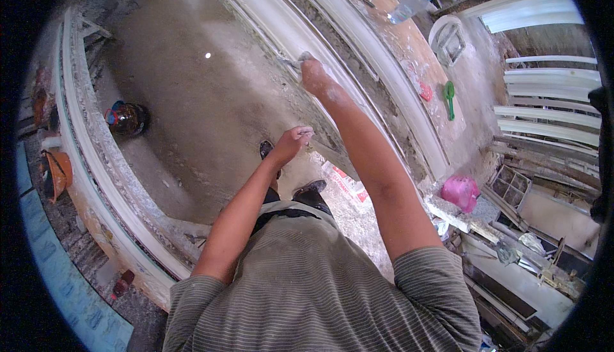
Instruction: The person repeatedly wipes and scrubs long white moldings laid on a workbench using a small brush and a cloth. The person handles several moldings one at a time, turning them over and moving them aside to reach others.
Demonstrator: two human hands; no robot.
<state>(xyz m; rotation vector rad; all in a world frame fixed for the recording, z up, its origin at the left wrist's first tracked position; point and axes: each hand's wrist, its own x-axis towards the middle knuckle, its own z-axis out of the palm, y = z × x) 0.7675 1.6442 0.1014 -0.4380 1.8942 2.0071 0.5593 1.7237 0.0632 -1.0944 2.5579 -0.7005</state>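
Observation:
My right hand (313, 77), dusted with white powder, is closed around a small tool with a flat grey blade, seemingly a scraper (291, 63). Its blade meets the near edge of a long white plaster moulding (275, 7), which runs from the upper left down to the right. Lower and nearer my body, my left hand (294, 143) has its fingers curled together beside the moulding's near side. White residue coats those fingertips, and whatever they may pinch is too small to make out.
A second white moulding (358, 32) lies beyond the first. On the board at right are a plastic bottle (409, 8) and a green tool (449, 99). A pink bag (460, 193) sits lower right. Leftward are a dark round container (131, 120), another long moulding (83, 134) and an orange bucket (59, 172).

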